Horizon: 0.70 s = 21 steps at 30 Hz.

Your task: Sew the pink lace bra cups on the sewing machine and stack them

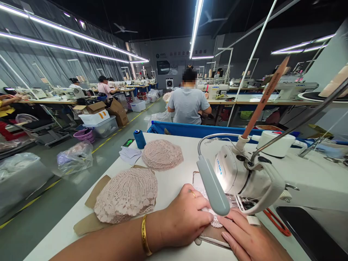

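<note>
A sewing machine with a grey lamp stands over the work. Under its needle area lies a small white lace piece, largely covered by my hands and the lamp. My left hand is closed on the lace from the left, its fingers bent and its thumb pointing right. From the right, my right hand lies with its fingers stretched out, the tips at the lace edge. Beneath both hands is a brown-edged flat plate. The needle is hidden.
Two stacks of beige lace cups, a near stack and a far stack, sit left on the white table. A blue thread cone stands behind. Right are orange snips and a black phone-like slab. A co-worker sits ahead.
</note>
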Each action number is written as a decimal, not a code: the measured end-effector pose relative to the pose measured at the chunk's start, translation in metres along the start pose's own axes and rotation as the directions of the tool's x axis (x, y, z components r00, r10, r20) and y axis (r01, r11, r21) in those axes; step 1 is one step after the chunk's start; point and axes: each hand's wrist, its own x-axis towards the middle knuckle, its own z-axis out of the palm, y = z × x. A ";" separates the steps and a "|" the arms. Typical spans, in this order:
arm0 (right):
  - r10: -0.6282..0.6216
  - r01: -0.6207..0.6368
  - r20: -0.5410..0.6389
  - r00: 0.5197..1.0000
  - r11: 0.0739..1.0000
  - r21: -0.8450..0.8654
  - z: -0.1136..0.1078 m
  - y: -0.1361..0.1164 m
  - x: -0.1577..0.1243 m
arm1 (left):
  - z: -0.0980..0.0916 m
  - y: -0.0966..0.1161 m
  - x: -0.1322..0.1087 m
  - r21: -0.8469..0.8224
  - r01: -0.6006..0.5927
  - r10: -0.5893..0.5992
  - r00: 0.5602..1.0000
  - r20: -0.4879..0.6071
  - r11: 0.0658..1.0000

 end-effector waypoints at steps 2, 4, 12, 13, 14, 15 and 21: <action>-0.005 0.005 0.022 1.000 1.000 0.008 0.000 0.001 -0.002 | -0.002 0.003 -0.001 0.002 -0.024 0.024 1.000 0.020 1.000; 0.007 -0.008 0.046 0.999 1.000 0.019 0.000 0.001 -0.005 | -0.003 0.005 -0.002 0.013 -0.039 0.039 0.999 0.035 0.999; 0.117 -0.118 0.014 0.993 0.985 0.127 0.001 0.003 -0.003 | 0.000 0.003 0.000 0.008 -0.045 0.045 0.999 0.021 0.999; 0.143 -0.145 0.021 0.989 0.977 0.156 0.002 0.003 -0.003 | 0.001 0.003 -0.001 0.013 -0.039 0.039 0.999 0.018 0.999; 0.170 -0.173 0.029 0.985 0.968 0.182 0.003 0.003 -0.003 | 0.002 0.002 -0.001 0.020 -0.029 0.028 0.999 0.015 0.999; 0.197 -0.199 0.033 0.980 0.959 0.200 0.005 0.003 -0.003 | 0.002 0.002 -0.001 0.025 -0.020 0.020 1.000 0.012 0.999; 0.262 -0.255 -0.012 0.965 0.950 0.179 0.017 0.003 -0.014 | 0.003 -0.003 0.006 0.010 0.004 -0.004 0.999 0.044 1.000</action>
